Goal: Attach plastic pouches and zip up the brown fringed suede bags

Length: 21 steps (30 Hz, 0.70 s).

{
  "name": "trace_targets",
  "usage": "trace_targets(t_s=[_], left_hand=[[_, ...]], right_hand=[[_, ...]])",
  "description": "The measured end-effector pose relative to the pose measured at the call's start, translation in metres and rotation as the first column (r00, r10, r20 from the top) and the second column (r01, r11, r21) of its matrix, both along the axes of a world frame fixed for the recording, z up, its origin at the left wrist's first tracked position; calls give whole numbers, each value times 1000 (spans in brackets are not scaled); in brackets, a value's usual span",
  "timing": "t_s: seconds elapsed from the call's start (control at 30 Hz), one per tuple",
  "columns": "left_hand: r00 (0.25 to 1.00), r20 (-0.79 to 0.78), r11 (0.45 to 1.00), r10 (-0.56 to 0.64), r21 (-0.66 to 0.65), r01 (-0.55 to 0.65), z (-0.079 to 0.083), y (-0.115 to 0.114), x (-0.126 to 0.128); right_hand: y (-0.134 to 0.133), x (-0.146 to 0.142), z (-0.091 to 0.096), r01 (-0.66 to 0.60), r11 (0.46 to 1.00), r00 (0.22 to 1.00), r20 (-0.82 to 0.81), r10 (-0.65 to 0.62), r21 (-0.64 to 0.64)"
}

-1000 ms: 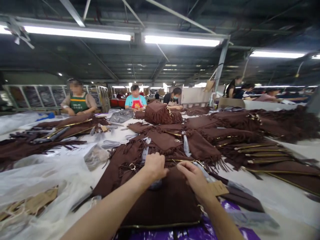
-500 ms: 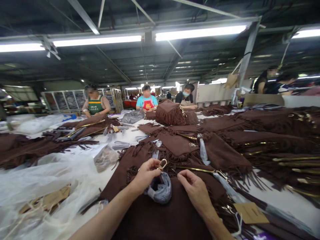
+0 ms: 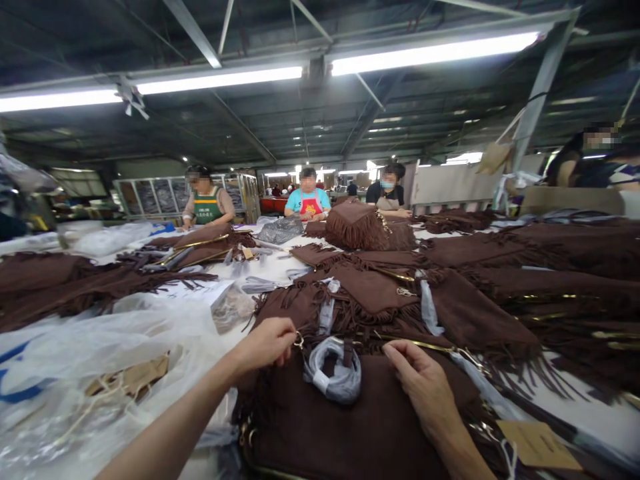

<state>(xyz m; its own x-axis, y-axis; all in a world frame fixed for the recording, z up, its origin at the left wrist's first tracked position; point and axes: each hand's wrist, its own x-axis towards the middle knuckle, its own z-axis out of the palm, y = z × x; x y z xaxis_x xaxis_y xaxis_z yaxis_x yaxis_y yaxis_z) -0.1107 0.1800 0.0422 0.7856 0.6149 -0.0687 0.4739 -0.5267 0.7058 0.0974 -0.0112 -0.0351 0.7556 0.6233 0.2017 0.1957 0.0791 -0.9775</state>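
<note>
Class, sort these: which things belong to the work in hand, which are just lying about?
Work in hand:
- gold clasp at the left hand
- grey coil
- brown piece beneath

Seemingly lying about:
- white plastic sheeting
- grey plastic bundle

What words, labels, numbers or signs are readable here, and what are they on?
Nothing reads clearly in full.
"S", probably, on the turquoise shirt; anything beside it is hidden by the red apron.
Green apron: lettering, too small to read.
Tan tag: faint print, too blurred.
White sheet: dark marks, too blurred to read.
</note>
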Motion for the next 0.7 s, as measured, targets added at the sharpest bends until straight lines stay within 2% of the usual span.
trace_targets(t_s=[0.1, 0.17, 0.27, 0.37, 0.47, 0.6, 0.7], left_hand=[[994, -106, 999, 23, -36, -27, -16, 1, -1], [993, -109, 999, 47, 2, -47, -22, -3, 7], [992, -99, 993, 83, 96, -73, -23, -14, 23], [988, -67, 974, 143, 189, -128, -23, -25, 34], [981, -18, 961, 192, 205, -185, -28, -30, 37], [968, 116, 956, 223, 166, -241, -42, -32, 36], [939, 266, 969, 219, 53, -241, -53, -31, 36]], right_hand=[[0, -6, 3, -53, 998, 997, 66, 51, 37], [0, -14, 6, -180, 983, 969, 174, 173, 23], [0, -25, 9, -344, 936, 884, 307, 351, -78], [1, -28, 7, -357, 923, 850, 360, 385, -145], [0, -28, 6, -363, 918, 832, 386, 397, -161], [-1, -27, 6, -362, 917, 826, 399, 399, -167], [-1, -28, 9, -335, 928, 842, 389, 373, -165]])
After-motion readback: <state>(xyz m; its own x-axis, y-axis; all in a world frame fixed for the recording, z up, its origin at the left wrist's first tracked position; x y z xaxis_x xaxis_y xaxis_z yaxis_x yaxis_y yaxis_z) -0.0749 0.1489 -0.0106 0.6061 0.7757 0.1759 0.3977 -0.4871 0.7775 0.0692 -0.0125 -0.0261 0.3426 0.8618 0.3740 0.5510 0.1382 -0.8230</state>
